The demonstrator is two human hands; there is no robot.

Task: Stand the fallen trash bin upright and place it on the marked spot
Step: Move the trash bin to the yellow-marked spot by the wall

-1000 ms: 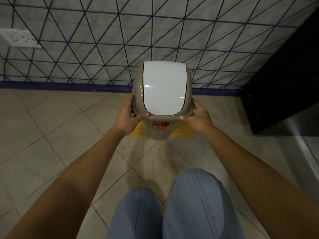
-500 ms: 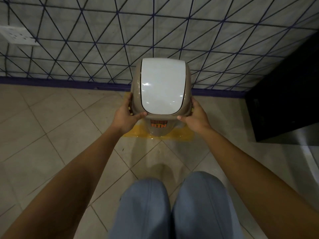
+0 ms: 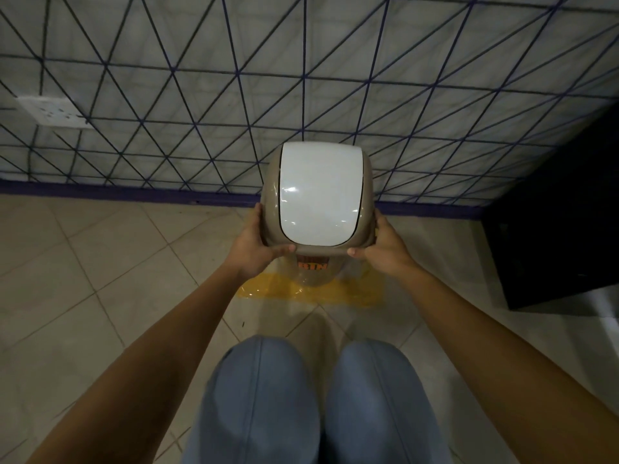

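Observation:
The beige trash bin (image 3: pixel 318 266) with a white swing lid (image 3: pixel 320 195) stands upright close to the wall, seen from above. An orange label shows on its front. My left hand (image 3: pixel 256 244) grips the left side of its top rim, and my right hand (image 3: pixel 385 249) grips the right side. The bin's base sits over the yellow marked patch (image 3: pixel 351 293) on the floor; the patch shows in front of the bin and to both sides. Whether the base touches the floor is hidden by the bin's top.
A tiled wall with dark diagonal lines and a purple skirting (image 3: pixel 134 192) runs behind the bin. A white wall socket (image 3: pixel 53 110) is at the left. A black cabinet (image 3: pixel 562 229) stands at the right. My knees in blue trousers (image 3: pixel 315 396) are below.
The bin, held in both hands, has shifted slightly toward the wall and lower over the yellow patch. The view has tilted, so more of the wall shows.

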